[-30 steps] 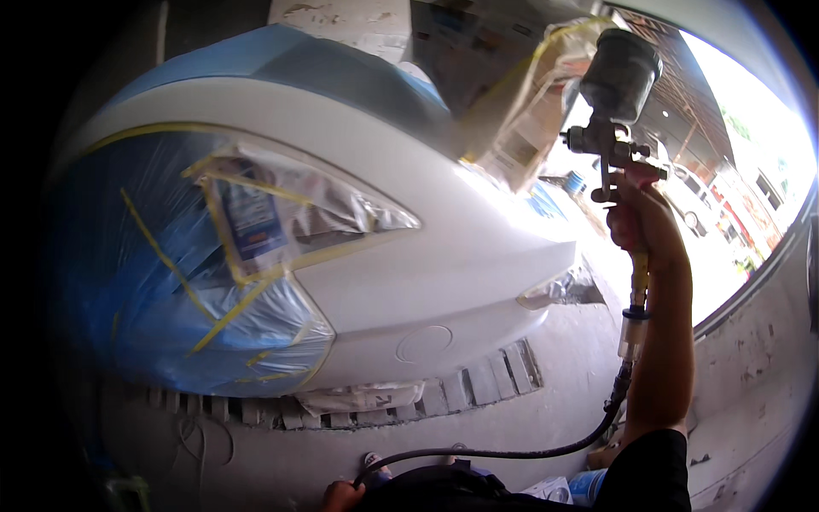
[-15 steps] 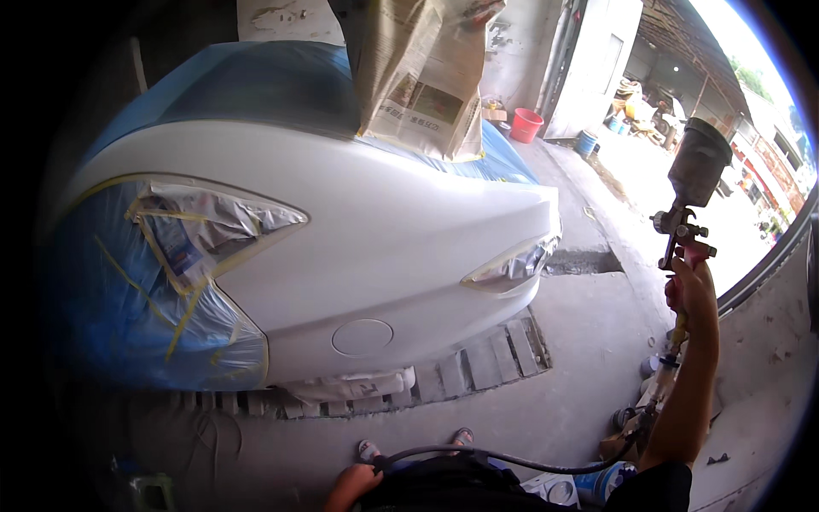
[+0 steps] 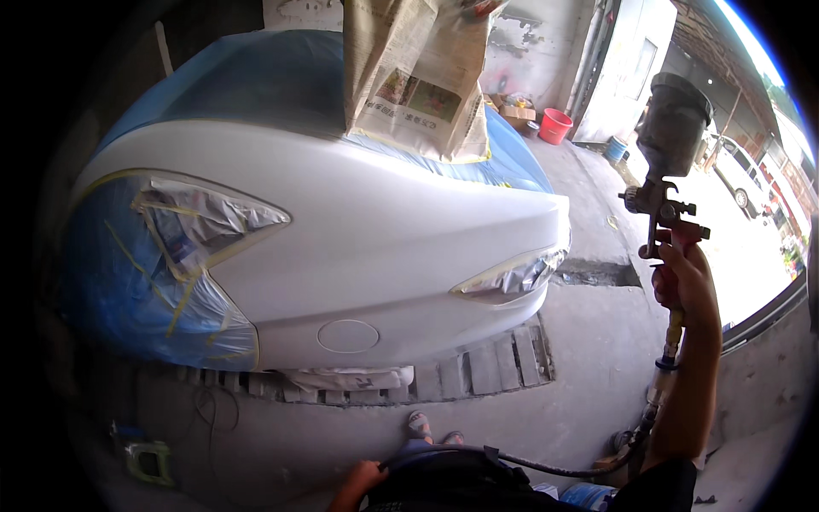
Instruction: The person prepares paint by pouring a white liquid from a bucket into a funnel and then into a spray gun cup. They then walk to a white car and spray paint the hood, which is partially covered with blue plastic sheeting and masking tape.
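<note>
My right hand [image 3: 689,277], raised at the right, is wrapped round the red handle of a spray gun [image 3: 661,200]. The gun's dark cup [image 3: 674,124] stands on top, and a hose fitting [image 3: 670,350] hangs below the grip. From there a black air hose [image 3: 546,468] crosses in front of my waist to my left hand [image 3: 367,474], which is closed on it. Before me stands a white car body [image 3: 384,230], apart from the gun. Blue film [image 3: 145,290] and taped newspaper [image 3: 426,85] mask parts of it; silvery masking [image 3: 520,277] covers the lamp area.
Slatted grating [image 3: 486,367] runs along the floor under the car's near side. A red bucket [image 3: 555,126] and a blue drum [image 3: 615,149] stand by the open doorway. At lower left are a green-framed object [image 3: 149,461] and a loose cable [image 3: 209,418].
The spray gun in my right hand has come closer and slightly left. My view has shifted, and my feet have moved a little. My left hand stays on the hose.
</note>
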{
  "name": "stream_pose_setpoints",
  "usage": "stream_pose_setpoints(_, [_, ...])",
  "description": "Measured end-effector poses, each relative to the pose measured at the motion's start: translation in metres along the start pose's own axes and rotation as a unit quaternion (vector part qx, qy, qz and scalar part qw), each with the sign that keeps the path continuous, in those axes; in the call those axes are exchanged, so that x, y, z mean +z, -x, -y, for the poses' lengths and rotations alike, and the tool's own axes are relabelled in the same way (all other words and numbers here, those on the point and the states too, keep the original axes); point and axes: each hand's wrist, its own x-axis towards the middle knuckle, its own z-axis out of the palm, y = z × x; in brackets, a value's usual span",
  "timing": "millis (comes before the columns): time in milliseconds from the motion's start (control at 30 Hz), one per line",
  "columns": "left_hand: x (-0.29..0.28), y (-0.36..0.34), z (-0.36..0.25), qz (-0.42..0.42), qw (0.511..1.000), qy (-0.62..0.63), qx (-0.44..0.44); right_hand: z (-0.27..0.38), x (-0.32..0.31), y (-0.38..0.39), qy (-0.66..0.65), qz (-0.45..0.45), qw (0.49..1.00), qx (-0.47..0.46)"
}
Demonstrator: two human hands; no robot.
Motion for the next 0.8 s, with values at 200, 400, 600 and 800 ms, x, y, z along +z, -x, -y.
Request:
stream_pose_setpoints(200, [-0.009,-0.025,-0.020,-0.043,0.996,0.071,-0.015,0.040,0.055,-0.020,-0.056,0.082,0.994,-0.052])
stream_pose_setpoints(400, [-0.015,-0.031,-0.029,-0.033,0.991,0.121,-0.047,0.062,0.092,-0.049,-0.139,0.170,0.974,-0.058])
stream_pose_setpoints(600, [0.002,-0.040,-0.052,-0.053,0.995,0.064,-0.053,0.041,0.072,-0.082,-0.086,0.123,0.988,-0.027])
stream_pose_setpoints(800, [0.024,-0.052,-0.121,-0.055,0.993,0.086,-0.059,-0.012,-0.016,-0.104,-0.055,0.077,0.995,0.018])
